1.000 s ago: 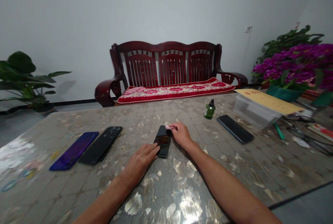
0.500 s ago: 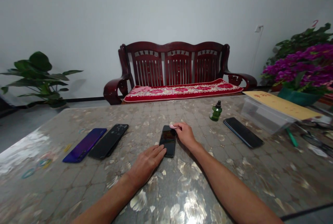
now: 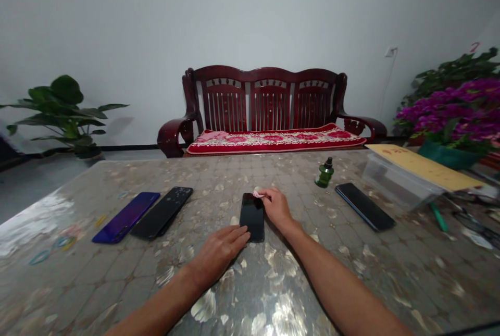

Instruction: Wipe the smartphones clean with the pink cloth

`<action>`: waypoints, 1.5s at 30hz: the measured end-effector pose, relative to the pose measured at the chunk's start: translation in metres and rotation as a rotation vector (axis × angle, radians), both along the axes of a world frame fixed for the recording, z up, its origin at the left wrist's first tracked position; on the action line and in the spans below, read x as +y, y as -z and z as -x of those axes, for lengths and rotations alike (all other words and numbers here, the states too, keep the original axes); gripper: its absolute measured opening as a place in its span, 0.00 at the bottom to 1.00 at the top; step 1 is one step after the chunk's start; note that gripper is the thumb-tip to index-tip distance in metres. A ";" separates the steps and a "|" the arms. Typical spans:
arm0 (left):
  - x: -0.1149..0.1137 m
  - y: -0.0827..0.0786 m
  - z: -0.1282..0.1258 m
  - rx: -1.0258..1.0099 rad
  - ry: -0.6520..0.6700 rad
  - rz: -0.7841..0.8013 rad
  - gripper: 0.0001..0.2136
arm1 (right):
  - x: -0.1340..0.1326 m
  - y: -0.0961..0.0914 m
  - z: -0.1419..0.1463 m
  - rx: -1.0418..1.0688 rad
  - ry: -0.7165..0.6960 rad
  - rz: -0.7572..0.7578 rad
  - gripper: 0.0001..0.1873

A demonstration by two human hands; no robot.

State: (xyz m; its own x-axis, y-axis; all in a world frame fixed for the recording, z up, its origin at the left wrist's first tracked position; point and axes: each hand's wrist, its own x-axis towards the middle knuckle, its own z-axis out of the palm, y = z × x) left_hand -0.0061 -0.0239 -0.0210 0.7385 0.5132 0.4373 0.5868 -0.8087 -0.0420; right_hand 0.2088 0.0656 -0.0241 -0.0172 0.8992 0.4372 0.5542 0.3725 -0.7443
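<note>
A black phone (image 3: pixel 252 216) lies flat in the middle of the patterned table (image 3: pixel 250 284). My left hand (image 3: pixel 220 251) rests on the table with fingers stretched out, its fingertips touching the phone's near left corner. My right hand (image 3: pixel 276 205) is closed in a pinch on a small pink cloth (image 3: pixel 257 194), which sits at the phone's far edge.
A purple phone (image 3: pixel 125 216) and a black phone (image 3: pixel 162 211) lie side by side at left. Another black phone (image 3: pixel 364 206) and a small green bottle (image 3: pixel 324 173) are at right. A clear box (image 3: pixel 394 179) under a yellow envelope, a green pen, flowers and a wooden bench stand beyond.
The camera view has shifted slightly. My right hand has moved the pink cloth a little along the phone's far end. My left hand stays at the near corner.
</note>
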 end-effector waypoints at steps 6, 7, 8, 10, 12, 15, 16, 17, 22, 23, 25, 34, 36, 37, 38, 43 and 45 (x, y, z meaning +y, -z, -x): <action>0.000 -0.001 -0.003 -0.064 0.004 -0.007 0.12 | -0.013 -0.005 0.007 -0.234 -0.143 -0.174 0.17; 0.000 -0.003 -0.004 -0.072 0.009 0.000 0.11 | -0.015 -0.007 0.008 -0.262 -0.160 -0.185 0.17; 0.000 -0.005 -0.004 -0.076 0.012 0.011 0.11 | -0.019 -0.009 0.009 -0.282 -0.181 -0.195 0.17; -0.001 -0.010 -0.005 -0.068 0.021 0.040 0.11 | -0.026 -0.013 0.010 -0.310 -0.247 -0.208 0.17; -0.002 -0.014 -0.006 -0.057 0.024 0.060 0.11 | -0.034 -0.016 0.012 -0.341 -0.335 -0.217 0.17; -0.002 -0.016 -0.006 -0.054 0.023 0.065 0.11 | -0.038 -0.017 0.012 -0.377 -0.391 -0.223 0.17; -0.002 -0.014 -0.005 -0.057 0.026 0.062 0.11 | -0.036 -0.017 0.011 -0.381 -0.370 -0.223 0.17; -0.001 -0.012 -0.005 -0.064 0.030 0.053 0.11 | -0.033 -0.015 0.009 -0.383 -0.330 -0.222 0.17; 0.001 -0.004 -0.002 -0.092 0.036 0.005 0.10 | -0.013 -0.011 0.001 -0.391 -0.151 -0.210 0.17; 0.001 -0.004 -0.002 -0.090 0.034 0.009 0.10 | -0.014 -0.011 0.002 -0.392 -0.161 -0.212 0.17; 0.001 -0.006 -0.002 -0.091 0.031 0.025 0.11 | -0.019 -0.013 0.004 -0.395 -0.227 -0.223 0.17; -0.002 -0.012 -0.002 -0.092 0.029 0.058 0.11 | -0.025 -0.015 0.005 -0.379 -0.235 -0.219 0.17; -0.002 -0.012 -0.002 -0.089 0.027 0.070 0.11 | -0.022 -0.015 0.004 -0.381 -0.213 -0.225 0.17; -0.002 -0.012 -0.002 -0.086 0.026 0.077 0.11 | -0.023 -0.015 0.004 -0.380 -0.233 -0.228 0.17; -0.002 -0.013 -0.002 -0.083 0.025 0.084 0.11 | -0.025 -0.016 0.004 -0.378 -0.268 -0.231 0.18; 0.000 -0.015 -0.002 -0.116 0.044 0.154 0.11 | -0.038 -0.016 0.005 -0.270 -0.413 -0.216 0.19; 0.001 -0.016 -0.002 -0.133 0.029 0.199 0.12 | -0.036 -0.014 0.003 -0.143 -0.354 -0.181 0.19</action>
State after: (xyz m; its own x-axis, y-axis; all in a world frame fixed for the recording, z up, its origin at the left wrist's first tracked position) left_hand -0.0044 -0.0225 -0.0052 0.6964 0.5786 0.4244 0.5531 -0.8097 0.1962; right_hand 0.2062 0.0300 -0.0099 -0.3835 0.7359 0.5580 0.4613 0.6761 -0.5745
